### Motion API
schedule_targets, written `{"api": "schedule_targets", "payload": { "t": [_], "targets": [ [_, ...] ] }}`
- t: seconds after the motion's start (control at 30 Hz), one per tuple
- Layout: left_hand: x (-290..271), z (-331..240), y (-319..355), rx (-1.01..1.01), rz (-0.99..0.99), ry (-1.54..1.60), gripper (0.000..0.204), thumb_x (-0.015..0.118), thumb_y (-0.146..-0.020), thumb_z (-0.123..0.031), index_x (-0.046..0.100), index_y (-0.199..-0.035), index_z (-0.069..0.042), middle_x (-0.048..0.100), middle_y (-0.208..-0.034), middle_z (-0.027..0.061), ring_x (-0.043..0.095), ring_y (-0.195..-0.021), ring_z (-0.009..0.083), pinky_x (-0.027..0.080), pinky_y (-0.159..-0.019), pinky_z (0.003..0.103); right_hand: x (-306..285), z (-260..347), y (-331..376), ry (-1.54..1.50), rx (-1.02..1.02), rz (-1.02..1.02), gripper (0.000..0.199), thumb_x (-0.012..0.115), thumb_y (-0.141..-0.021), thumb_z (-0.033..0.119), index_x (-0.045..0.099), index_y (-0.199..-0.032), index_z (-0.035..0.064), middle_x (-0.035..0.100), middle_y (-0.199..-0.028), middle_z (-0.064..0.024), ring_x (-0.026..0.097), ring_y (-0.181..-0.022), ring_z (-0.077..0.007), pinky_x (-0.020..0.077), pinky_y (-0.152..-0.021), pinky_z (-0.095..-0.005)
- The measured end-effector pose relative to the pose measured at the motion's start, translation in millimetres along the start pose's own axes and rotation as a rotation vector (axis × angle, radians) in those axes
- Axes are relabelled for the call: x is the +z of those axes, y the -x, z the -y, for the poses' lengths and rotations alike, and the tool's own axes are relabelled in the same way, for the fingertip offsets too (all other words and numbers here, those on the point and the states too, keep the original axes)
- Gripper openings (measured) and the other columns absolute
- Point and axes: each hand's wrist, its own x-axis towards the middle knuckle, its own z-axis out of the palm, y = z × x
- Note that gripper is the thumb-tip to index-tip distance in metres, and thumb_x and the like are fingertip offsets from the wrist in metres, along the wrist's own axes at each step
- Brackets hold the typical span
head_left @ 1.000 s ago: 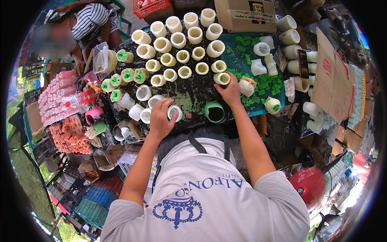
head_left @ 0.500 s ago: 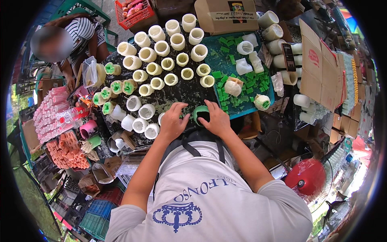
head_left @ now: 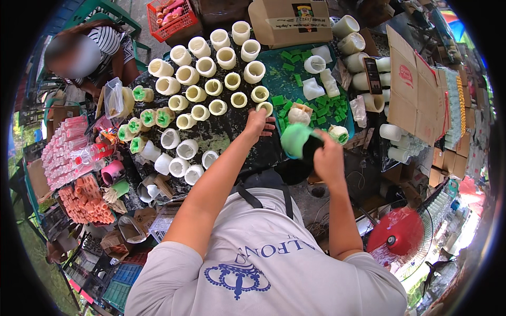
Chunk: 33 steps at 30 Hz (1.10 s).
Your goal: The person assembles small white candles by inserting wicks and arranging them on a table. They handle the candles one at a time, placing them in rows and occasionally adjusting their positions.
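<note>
My right hand [head_left: 328, 154] is closed on a green cup [head_left: 296, 139] with a dark inside, blurred by motion. It is tilted over the near edge of the teal tray [head_left: 273, 58]. At the table's right side, my left hand [head_left: 258, 125] has its fingers apart, right beside a cream wax cup [head_left: 265, 109] that it may be touching. Rows of similar hollow cream wax cups [head_left: 213, 87] stand on the dark table. Nearer to me are several white ones [head_left: 187, 149]. On the tray lie green wax chunks [head_left: 333, 109] and a round cream piece [head_left: 299, 114].
At the left lie stacks of pink sticks [head_left: 66, 145] and orange sticks [head_left: 87, 197]. A person [head_left: 108, 50] sits at the far left. A cardboard box [head_left: 290, 23] stands behind the tray. A phone [head_left: 372, 76] leans at the right, and a red fan [head_left: 395, 237] stands nearby.
My right hand has lifted the green cup from the table's near edge and swung it right, over the tray. My left hand has moved away from me and right, to a cream wax cup.
</note>
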Motion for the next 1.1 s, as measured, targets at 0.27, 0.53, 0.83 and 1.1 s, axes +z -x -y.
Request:
{"api": "schedule_targets", "payload": {
  "t": [0.27, 0.53, 0.83, 1.1],
  "targets": [
    [8.7, -10.7, 26.3, -0.03, -0.071, -0.217, 0.042, 0.044, -0.104, -0.032, 0.053, -0.141, -0.014, 0.074, -0.114, 0.0052, 0.067, -0.083, 0.0179, 0.054, -0.075, 0.044, 53.4, -16.5, -192.2, 0.186, -0.107, -0.117, 0.032, 0.062, -0.093, 0.016, 0.079, -0.113, -0.002, 0.076, -0.103, -0.0337, 0.074, -0.1, -0.0522, 0.0577, -0.093, -0.0601],
    [-4.1, -8.9, 25.0, -0.048, -0.066, -0.173, 0.055, 0.057, -0.102, -0.047, 0.052, -0.143, -0.01, 0.074, -0.117, 0.007, 0.069, -0.086, 0.02, 0.055, -0.08, 0.048, 114.6, -14.8, -255.2, 0.271, 0.061, -0.048, 0.047, 0.066, -0.097, 0.042, 0.078, -0.115, 0.0001, 0.079, -0.113, -0.0299, 0.074, -0.113, -0.0516, 0.0582, -0.1, -0.0569],
    [-26.6, 11.7, 77.3, 0.179, -0.001, -0.192, 0.08, 0.073, -0.104, -0.044, 0.039, -0.161, 0.001, 0.075, -0.122, 0.0116, 0.07, -0.082, 0.016, 0.056, -0.076, 0.037, 71.6, 9.6, -88.5, -0.058, -0.124, -0.062, 0.028, 0.075, -0.103, 0.032, 0.075, -0.104, 0.0031, 0.079, -0.09, -0.0148, 0.075, -0.076, -0.0352, 0.0574, -0.071, -0.0451],
    [-160.1, 89.0, 193.3, 0.692, -0.402, -0.62, 0.037, 0.07, -0.103, -0.022, 0.067, -0.133, 0.001, 0.077, -0.118, 0.0174, 0.078, -0.094, 0.03, 0.061, -0.085, 0.042, 148.7, 3.1, 36.3, -0.05, -0.218, 0.711, 0.049, 0.074, -0.096, 0.009, 0.06, -0.143, 0.0037, 0.069, -0.129, -0.0215, 0.069, -0.121, -0.0412, 0.0562, -0.101, -0.0484]
  ]
}}
